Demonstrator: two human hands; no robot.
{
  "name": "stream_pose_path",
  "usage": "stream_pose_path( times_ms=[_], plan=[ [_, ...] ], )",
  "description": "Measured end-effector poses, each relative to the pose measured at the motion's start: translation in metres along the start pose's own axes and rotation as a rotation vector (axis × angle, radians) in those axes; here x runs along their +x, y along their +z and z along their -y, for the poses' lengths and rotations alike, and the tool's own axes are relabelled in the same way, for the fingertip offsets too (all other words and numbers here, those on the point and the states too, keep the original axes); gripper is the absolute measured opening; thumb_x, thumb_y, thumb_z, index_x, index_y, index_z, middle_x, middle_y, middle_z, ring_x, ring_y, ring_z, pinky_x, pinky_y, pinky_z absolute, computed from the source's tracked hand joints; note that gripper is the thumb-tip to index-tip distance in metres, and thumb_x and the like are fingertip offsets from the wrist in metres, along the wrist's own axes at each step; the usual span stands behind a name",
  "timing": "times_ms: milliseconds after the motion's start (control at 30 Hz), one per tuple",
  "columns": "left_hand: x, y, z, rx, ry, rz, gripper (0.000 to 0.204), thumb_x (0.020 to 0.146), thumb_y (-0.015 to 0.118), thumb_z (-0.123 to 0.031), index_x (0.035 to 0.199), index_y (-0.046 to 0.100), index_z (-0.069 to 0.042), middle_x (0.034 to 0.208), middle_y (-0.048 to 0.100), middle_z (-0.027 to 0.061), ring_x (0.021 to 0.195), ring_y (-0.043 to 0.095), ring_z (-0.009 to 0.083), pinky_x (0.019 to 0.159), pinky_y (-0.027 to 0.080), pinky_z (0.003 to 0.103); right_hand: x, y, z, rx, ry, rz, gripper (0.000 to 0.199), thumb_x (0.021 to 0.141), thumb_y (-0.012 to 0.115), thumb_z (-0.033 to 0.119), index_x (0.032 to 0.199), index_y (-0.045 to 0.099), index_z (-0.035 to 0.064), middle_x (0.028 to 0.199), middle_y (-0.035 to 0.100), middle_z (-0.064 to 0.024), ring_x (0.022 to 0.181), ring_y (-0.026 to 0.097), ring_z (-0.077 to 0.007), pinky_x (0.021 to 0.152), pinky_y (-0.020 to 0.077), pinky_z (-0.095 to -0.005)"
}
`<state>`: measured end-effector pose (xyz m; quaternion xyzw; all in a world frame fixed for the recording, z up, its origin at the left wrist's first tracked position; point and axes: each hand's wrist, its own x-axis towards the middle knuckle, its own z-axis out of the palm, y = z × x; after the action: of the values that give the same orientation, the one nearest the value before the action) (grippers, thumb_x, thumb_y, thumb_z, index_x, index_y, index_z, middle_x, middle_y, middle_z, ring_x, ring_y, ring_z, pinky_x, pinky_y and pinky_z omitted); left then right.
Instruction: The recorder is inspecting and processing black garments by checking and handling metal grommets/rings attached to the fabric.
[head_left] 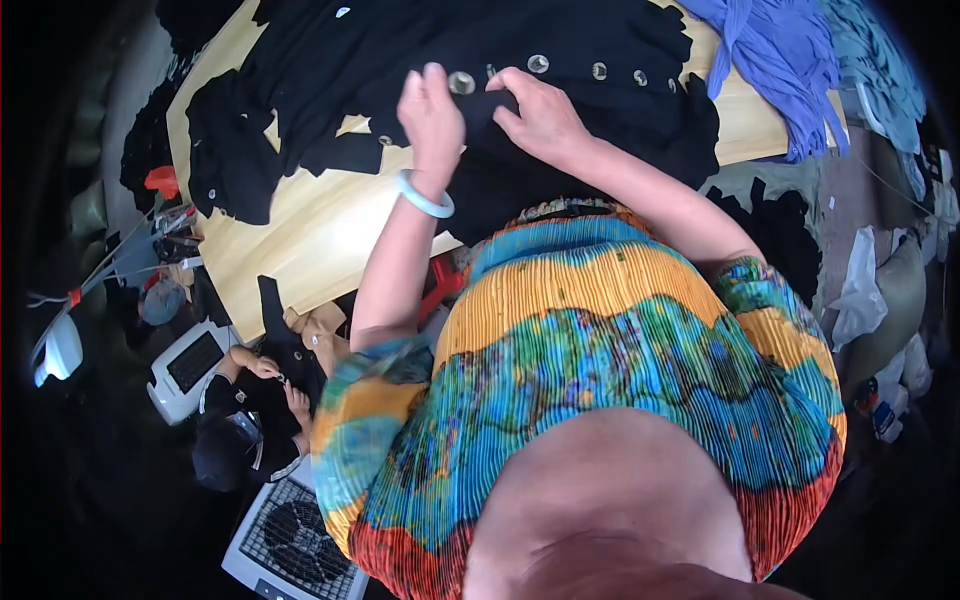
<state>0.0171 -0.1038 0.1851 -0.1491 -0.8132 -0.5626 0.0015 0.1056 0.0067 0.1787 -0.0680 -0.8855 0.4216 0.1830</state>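
A black garment is spread over the wooden table in front of me, with a row of shiny round buttons running across it. My left hand is raised over the garment, fingers extended upward, beside one large button. A pale bangle circles my left wrist. To its right, my right hand has its thumb and forefinger curved with a gap between them. Its forefinger is close to a button seen edge-on. Another button lies just above that hand. Neither hand visibly holds anything.
Purple cloth and blue-grey cloth hang at the far right. At lower left, another person in dark clothes works with small dark material. A fan unit stands below that person. A white plastic bag is at right.
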Motion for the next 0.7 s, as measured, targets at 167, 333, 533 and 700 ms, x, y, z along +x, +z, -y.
stream_pose_path(
  times_ms=[167,333,533,700],
  plan=[
    [0.035,-0.019,-0.015,-0.579,-0.227,-0.037,0.032,0.088,0.046,-0.021,0.060,0.035,-0.012,0.056,0.030,-0.0085,0.051,0.024,0.0017,0.045,0.022,0.021,-0.022,-0.012,-0.052,-0.136,0.339,0.062,0.029,0.068,0.059,0.013,0.095,0.052,0.0063,0.086,0.059,-0.0151,0.083,0.057,-0.0326,0.072,0.0458,-0.0391],
    [0.037,-0.025,0.001,-0.658,-0.422,-0.002,0.024,0.089,0.045,-0.025,0.089,0.053,-0.002,0.087,0.056,0.0063,0.078,0.055,0.0156,0.071,0.047,0.029,-0.078,-0.068,-0.115,-0.224,0.643,0.077,0.023,0.074,0.057,0.017,0.095,0.057,0.0084,0.094,0.058,-0.0171,0.091,0.055,-0.0313,0.079,0.0442,-0.0355],
    [-0.014,-0.005,0.046,-0.786,-0.750,0.069,0.027,0.088,0.046,-0.028,0.090,0.055,-0.002,0.091,0.056,0.0077,0.083,0.055,0.0150,0.073,0.046,0.028,-0.033,-0.201,-0.049,0.582,0.664,0.273,0.043,0.072,0.064,0.014,0.110,0.052,-0.0024,0.104,0.057,-0.0081,0.095,0.053,-0.0126,0.084,0.0411,-0.0248],
    [-0.040,0.018,0.041,-0.825,-1.017,0.034,0.030,0.090,0.043,-0.027,0.094,0.054,0.000,0.093,0.056,0.0086,0.084,0.055,0.0170,0.075,0.045,0.028,-0.030,-0.149,-0.075,-0.558,0.131,0.462,0.049,0.070,0.067,0.023,0.110,0.051,0.0011,0.105,0.055,-0.0154,0.099,0.052,-0.0282,0.086,0.0406,-0.0318]
  ],
)
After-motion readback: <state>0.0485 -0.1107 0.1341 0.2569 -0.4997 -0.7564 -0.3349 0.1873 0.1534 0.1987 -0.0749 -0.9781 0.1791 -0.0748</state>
